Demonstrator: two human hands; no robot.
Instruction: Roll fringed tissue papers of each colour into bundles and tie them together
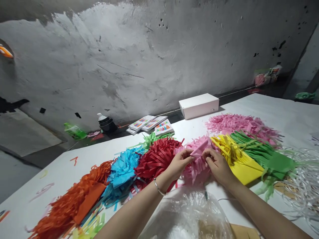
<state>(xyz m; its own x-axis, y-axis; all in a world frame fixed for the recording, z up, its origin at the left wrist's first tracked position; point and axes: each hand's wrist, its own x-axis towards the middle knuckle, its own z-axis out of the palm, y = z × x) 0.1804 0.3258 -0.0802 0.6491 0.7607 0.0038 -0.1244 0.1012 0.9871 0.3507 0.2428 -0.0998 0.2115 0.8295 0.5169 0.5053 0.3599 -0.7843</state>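
A pink fringed paper piece (200,148) is between my two hands, above a heap of pink paper fringe (193,172). The fingers of my left hand (179,163) pinch its left end. My right hand (219,166) has its thumb and fingers closed on the right side of the same piece. Left of my hands lie dark red fringe (158,156), blue fringe (124,167) and orange fringe (74,196). On the right are yellow fringed paper (245,166) and green fringed paper (276,161).
A clear plastic bag (189,212) lies between my forearms. Tangled white string (305,182) is at the right. Further back are more pink fringe (244,125), a white box (199,106), printed cards (163,127), a black cup (107,124) and a green bottle (74,131) near the wall.
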